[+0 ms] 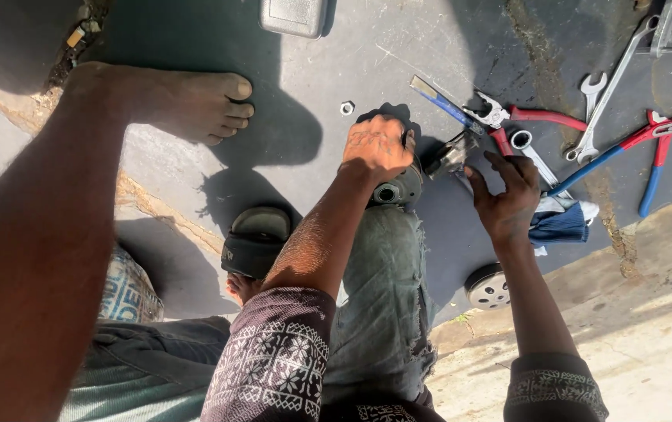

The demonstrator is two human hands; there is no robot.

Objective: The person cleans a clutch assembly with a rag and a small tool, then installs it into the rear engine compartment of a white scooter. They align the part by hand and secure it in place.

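My left hand (379,147) grips the top of a dark round metal machine part (398,190) that rests against my jeans-clad knee (383,258). A shiny metal end piece (452,154) sticks out of the part toward the right. My right hand (508,195) hovers just right of it with fingers spread, holding nothing, over a blue cloth (559,224). A small hex nut (347,108) lies on the dark mat (305,148) just left of my left hand.
Red-handled pliers (535,117), spanners (609,86) and a red-and-blue tool (648,148) lie at the right. A grey case (293,16) sits at the top. Another person's bare foot (195,101) and leg cross the left. A round disc (488,287) lies by the concrete kerb.
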